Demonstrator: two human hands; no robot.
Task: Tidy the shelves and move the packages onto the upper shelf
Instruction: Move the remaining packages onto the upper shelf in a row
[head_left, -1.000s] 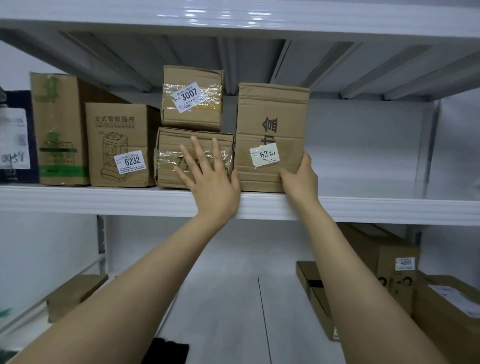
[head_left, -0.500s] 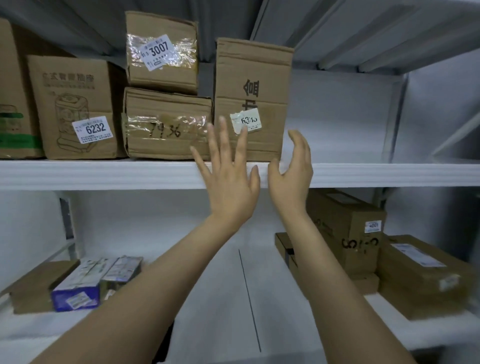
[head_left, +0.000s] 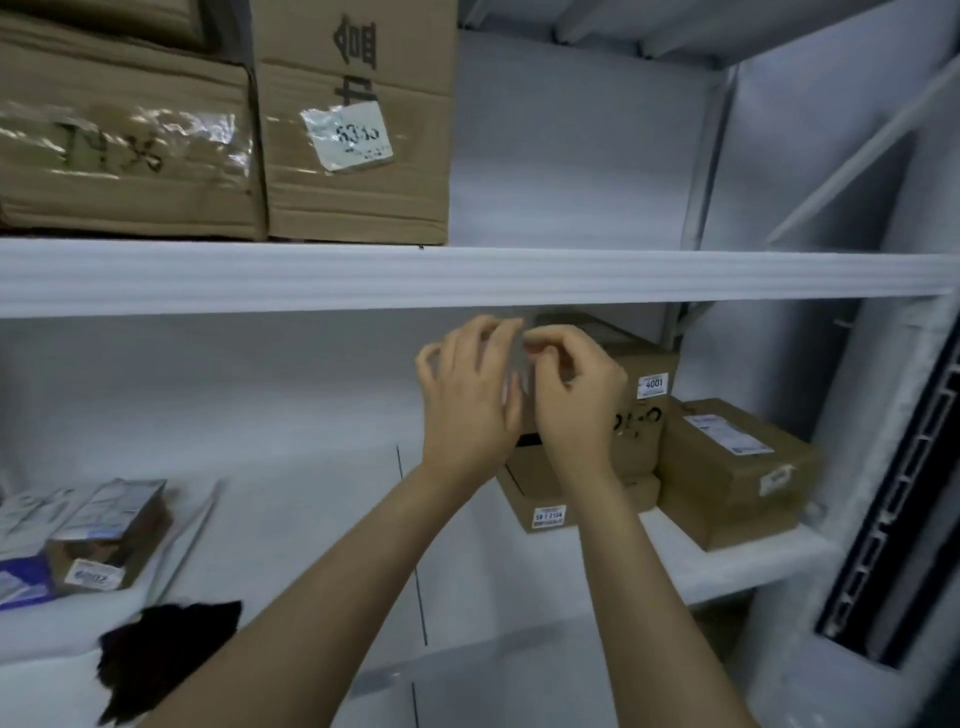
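Brown cardboard boxes line the upper shelf (head_left: 623, 275) at the top left of the frame. Among them is the tall box (head_left: 358, 130) with a torn white label, which both hands were steadying a second ago. The hands have since let it go and dropped below the shelf edge. The left hand (head_left: 465, 405) and right hand (head_left: 576, 395) are now close together at the centre, fingers loosely curled and grasping nothing. They are in front of a stack of boxes on the lower shelf (head_left: 311, 519) at centre right. The top box (head_left: 644, 415) of that stack, marked 4001, sits just behind the right hand; the blur hides whether the fingers touch it. Small packages (head_left: 104, 530) lie at the lower left. The shift suggests the tall box is settled and the next package, probably from the stack, is about to go up to the bare stretch of upper shelf at right.
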